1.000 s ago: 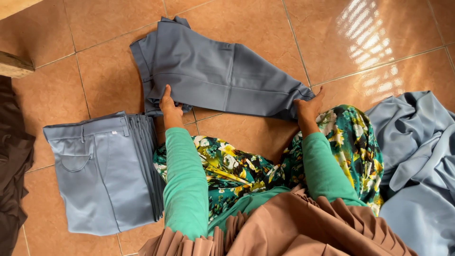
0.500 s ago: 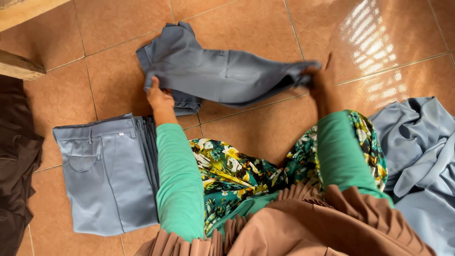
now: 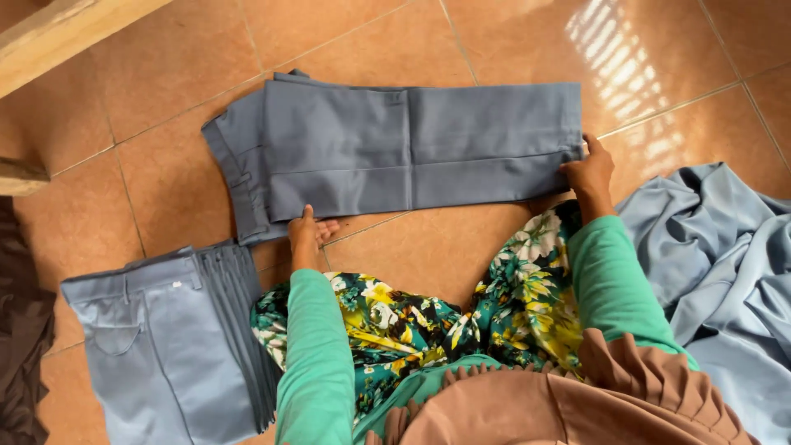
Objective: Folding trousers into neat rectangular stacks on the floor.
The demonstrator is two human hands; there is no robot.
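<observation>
- Nearest the camera sits the person's lap: a brown pleated cloth (image 3: 527,408) over a floral green skirt (image 3: 412,321), with green sleeves (image 3: 317,363) running out to both hands.
- Beside the skirt on the person's left lies a stack of folded grey-blue trousers (image 3: 165,346) on the tiled floor (image 3: 437,247); beyond that stack, at the frame edge, is a dark brown cloth (image 3: 21,346).
- On the skirt's other side lies a loose heap of pale blue fabric (image 3: 725,272).
- Just past the skirt, the left hand (image 3: 307,235) rests on the near edge of the grey trousers (image 3: 412,148), by the waistband end; its fingers lie flat and spread, holding nothing shut.
- The right hand (image 3: 589,171) is at the hem end of the same trousers, fingers curled onto the cloth's corner; whether it pinches the cloth or only presses it I cannot tell.
- The grey trousers lie flat on the floor, folded lengthwise, straight ahead of the skirt, waistband toward the stack.
- Farthest, beyond the trousers' waistband end, are wooden beams (image 3: 58,41).
</observation>
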